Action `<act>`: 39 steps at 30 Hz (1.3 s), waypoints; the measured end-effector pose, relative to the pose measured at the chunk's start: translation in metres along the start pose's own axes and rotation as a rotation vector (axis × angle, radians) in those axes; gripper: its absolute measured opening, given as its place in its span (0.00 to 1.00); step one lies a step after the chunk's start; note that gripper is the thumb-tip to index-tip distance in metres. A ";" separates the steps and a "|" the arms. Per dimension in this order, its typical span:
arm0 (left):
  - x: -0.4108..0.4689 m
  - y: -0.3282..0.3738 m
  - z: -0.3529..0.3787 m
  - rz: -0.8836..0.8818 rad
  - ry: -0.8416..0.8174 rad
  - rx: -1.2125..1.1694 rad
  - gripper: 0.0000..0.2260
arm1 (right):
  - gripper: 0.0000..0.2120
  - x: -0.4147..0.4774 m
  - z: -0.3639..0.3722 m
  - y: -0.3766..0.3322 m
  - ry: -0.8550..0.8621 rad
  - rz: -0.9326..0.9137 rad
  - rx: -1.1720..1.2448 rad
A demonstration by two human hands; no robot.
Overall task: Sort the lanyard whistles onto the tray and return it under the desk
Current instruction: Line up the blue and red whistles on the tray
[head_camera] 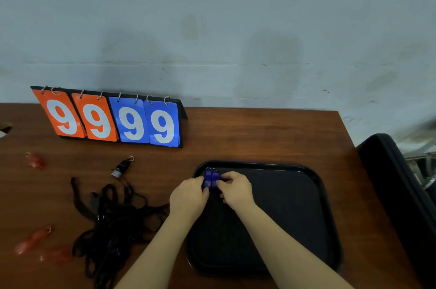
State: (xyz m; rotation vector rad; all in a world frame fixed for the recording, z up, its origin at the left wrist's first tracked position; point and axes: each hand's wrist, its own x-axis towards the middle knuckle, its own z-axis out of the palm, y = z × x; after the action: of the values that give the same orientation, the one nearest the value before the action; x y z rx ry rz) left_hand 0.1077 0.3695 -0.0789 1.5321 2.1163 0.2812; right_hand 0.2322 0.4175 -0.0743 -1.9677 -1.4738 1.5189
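Two blue whistles [210, 177] lie side by side in the far left corner of the black tray [295, 206] on the brown desk. My left hand [188, 196] pinches the left one and my right hand [236, 190] pinches the right one. Their black lanyards run toward me between my wrists, hard to make out against the tray. Left of the tray lies a tangled heap of black lanyards [113, 225]. A black whistle [122, 167] rests beyond the heap. Red whistles lie at the far left [35, 161] and near left [33, 240], with another one [57, 256] blurred.
A flip scoreboard [111, 121] reading 9 9 9 9 stands at the back left against the grey wall. A black case [401, 194] sits off the desk's right edge. Bare wood shows between the scoreboard and the tray.
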 end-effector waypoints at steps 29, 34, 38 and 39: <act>-0.108 -0.157 -0.079 -0.455 0.045 -0.375 0.13 | 0.19 -0.078 0.130 -0.012 -0.723 -1.320 -0.916; -0.104 -0.160 -0.061 -0.428 0.180 -0.259 0.13 | 0.22 -0.077 0.133 -0.004 -0.596 -1.221 -0.961; -0.104 -0.163 -0.053 -0.412 0.285 -0.231 0.08 | 0.16 -0.069 0.127 -0.005 -0.435 -1.123 -0.921; -0.105 -0.163 -0.052 -0.411 0.308 -0.227 0.06 | 0.15 -0.067 0.124 -0.006 -0.407 -1.109 -0.943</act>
State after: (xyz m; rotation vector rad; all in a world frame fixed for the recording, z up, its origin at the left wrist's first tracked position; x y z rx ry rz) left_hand -0.0286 0.2228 -0.0782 0.9444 2.4739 0.6140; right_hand 0.1295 0.3210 -0.0842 -0.6223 -3.0547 0.7180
